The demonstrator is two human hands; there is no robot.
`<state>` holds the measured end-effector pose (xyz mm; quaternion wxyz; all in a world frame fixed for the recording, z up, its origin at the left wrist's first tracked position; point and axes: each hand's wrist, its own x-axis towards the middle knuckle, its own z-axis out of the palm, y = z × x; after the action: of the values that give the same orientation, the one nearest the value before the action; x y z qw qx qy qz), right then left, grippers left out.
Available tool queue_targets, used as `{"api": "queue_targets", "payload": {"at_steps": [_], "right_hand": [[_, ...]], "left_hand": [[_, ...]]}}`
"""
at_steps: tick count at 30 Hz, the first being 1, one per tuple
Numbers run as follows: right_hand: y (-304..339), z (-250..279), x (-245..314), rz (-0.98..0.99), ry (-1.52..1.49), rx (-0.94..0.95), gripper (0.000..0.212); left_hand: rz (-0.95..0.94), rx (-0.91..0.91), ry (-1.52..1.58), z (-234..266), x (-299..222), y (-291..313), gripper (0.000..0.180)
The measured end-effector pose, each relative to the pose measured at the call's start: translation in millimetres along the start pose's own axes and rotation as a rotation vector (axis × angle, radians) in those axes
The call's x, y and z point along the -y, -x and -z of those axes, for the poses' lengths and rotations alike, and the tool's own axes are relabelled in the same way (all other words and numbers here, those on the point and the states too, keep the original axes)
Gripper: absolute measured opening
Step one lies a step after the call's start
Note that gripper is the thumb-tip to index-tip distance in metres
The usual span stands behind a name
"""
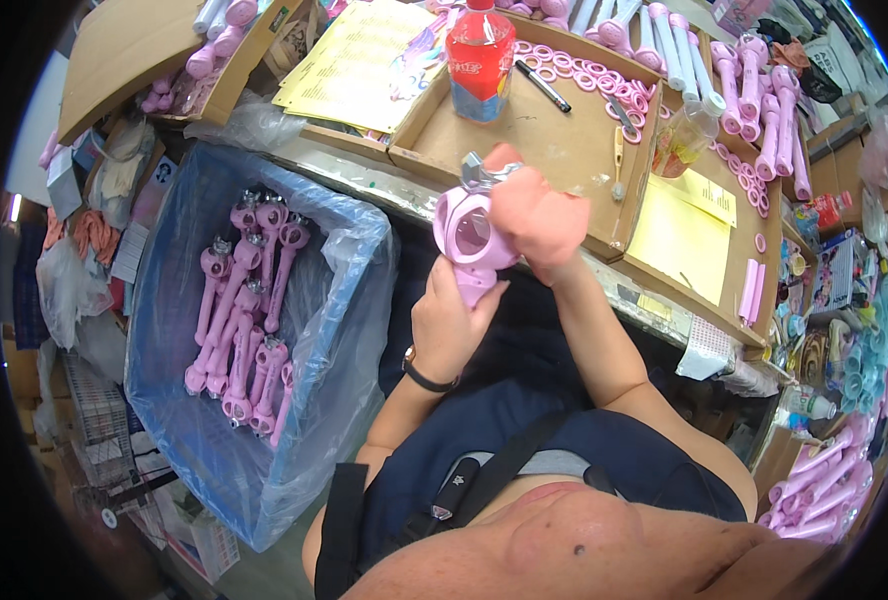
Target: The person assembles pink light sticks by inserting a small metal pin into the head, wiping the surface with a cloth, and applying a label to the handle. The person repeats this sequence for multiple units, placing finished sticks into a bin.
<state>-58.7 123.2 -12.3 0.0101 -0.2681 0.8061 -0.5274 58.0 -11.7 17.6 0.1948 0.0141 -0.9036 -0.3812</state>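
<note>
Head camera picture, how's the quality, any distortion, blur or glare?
Head view: strong fisheye bend, with a black rim and the cardboard tray edges curving; even indoor light, soft shadows; mild glare on the blue plastic liner; the right hand looks slightly soft, while the left hand and pink toy wand stay fairly sharp.

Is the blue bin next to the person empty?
No, the blue bin holds a pile of pink toy wands lying on its plastic liner.
</note>
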Motion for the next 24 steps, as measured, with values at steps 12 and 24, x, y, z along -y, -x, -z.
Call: {"api": "queue_targets", "payload": {"at_steps": [12,24], "right_hand": [[1.9,14.4,30.2,0.628,0.022,-0.475,0.009],[32.1,-65.7,64.4,-0.177,-0.644,-0.605,0.065]], "left_hand": [[0.426,0.812,1.71,-0.1,33.5,-9.9,0.059],[0.132,0.199,0.739,-10.7,28.1,-11.8,0.065]]}}
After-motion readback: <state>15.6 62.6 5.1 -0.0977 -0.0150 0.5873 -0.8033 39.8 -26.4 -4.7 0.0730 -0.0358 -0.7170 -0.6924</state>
